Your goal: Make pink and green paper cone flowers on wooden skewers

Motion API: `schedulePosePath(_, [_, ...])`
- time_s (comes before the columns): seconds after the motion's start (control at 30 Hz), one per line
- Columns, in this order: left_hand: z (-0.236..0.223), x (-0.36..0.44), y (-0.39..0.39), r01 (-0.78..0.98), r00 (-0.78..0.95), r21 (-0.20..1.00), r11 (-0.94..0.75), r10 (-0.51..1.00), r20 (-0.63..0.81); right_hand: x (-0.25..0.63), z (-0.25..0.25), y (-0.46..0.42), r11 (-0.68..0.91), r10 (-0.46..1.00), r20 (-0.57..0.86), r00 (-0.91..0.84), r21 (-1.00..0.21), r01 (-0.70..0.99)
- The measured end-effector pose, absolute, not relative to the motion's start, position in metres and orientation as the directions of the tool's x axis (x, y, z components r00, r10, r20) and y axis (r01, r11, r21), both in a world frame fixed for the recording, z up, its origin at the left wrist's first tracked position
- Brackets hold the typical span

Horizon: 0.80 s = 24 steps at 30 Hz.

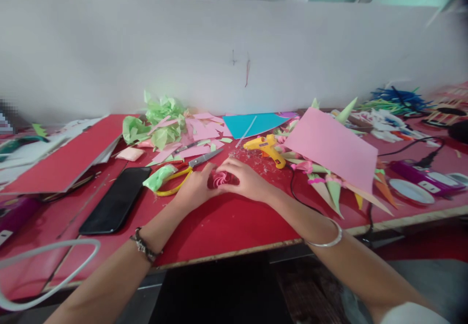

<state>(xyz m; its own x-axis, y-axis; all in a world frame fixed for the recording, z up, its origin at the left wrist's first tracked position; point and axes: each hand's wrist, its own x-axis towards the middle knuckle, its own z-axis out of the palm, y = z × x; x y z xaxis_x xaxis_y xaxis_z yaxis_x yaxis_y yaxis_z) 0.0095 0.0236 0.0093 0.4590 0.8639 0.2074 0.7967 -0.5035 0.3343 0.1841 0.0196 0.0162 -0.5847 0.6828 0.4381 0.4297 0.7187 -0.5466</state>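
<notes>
Both my hands meet at the middle of the red table around a small pink rolled paper flower. My left hand cups it from the left with curled fingers. My right hand covers it from the right and above, fingers bent over it. The flower rests on or just above the table surface. Yellow-handled scissors lie just behind my left hand. A yellow glue gun lies behind my right hand.
A black phone lies left of my hands. Green crumpled paper, pink scraps and a blue sheet sit at the back. A large pink sheet covers several paper cones at right. A power strip and cable are far right.
</notes>
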Motion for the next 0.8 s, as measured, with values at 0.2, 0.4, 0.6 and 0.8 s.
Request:
schedulePosePath(0.2, [0.0098,0.0038,0.0261,0.649,0.603,0.458,-0.608,0.778,0.179,0.1874,0.0188,0.0206,0.723,0.681,0.453,-0.576,-0.542,0.428])
schedulePosePath(0.4, [0.013,0.0016,0.0272,0.589,0.654,0.487,-0.645,0.735,0.181,0.1877,0.0201,0.0194,0.749,0.643,0.445,-0.623,-0.535,0.391])
schedulePosePath(0.6, [0.0078,0.0013,0.0303,0.678,0.627,0.371,-0.635,0.763,0.16,0.1867,0.0215,0.017,0.762,0.618,0.442,-0.65,-0.54,0.357])
schedulePosePath(0.8, [0.0089,0.0008,0.0295,0.668,0.602,0.378,-0.641,0.764,0.232,0.1849,0.0213,0.0145,0.746,0.653,0.464,-0.598,-0.53,0.403])
